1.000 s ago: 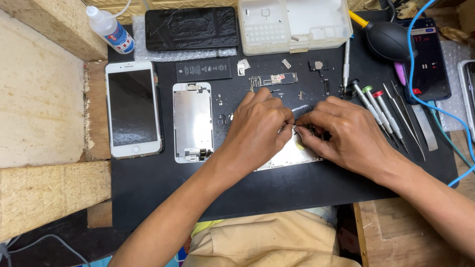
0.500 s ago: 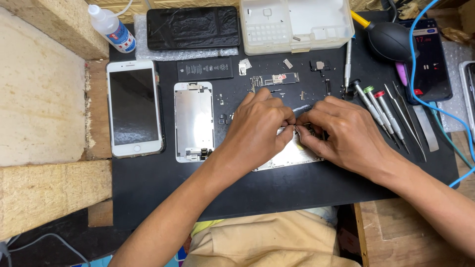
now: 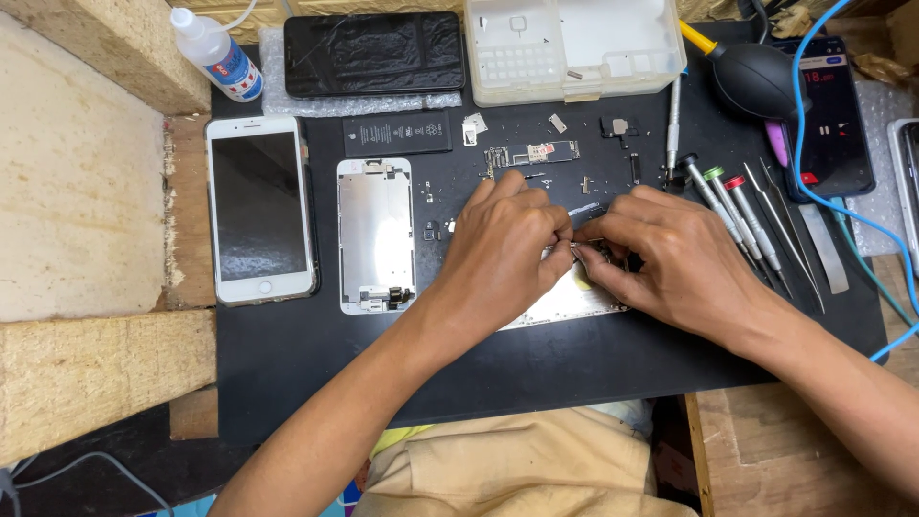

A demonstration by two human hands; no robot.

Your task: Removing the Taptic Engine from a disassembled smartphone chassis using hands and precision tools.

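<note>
Silver metal showed beneath both hands: the opened phone shell [image 3: 574, 304] lay flat on the black mat [image 3: 287, 364], mostly covered by them. The left hand [image 3: 507, 244] was curled, fingertips pinched on something small at the shell's middle; the right hand [image 3: 670, 254] met it, fingers pinched likewise on a tiny part I could not make out. Thin and rigid, the shell looked light yet fragile inside, best held by its edges. Left of the left hand lay a bare screen frame [image 3: 376, 235]; right of the right hand, slim screwdrivers [image 3: 732, 206].
</note>
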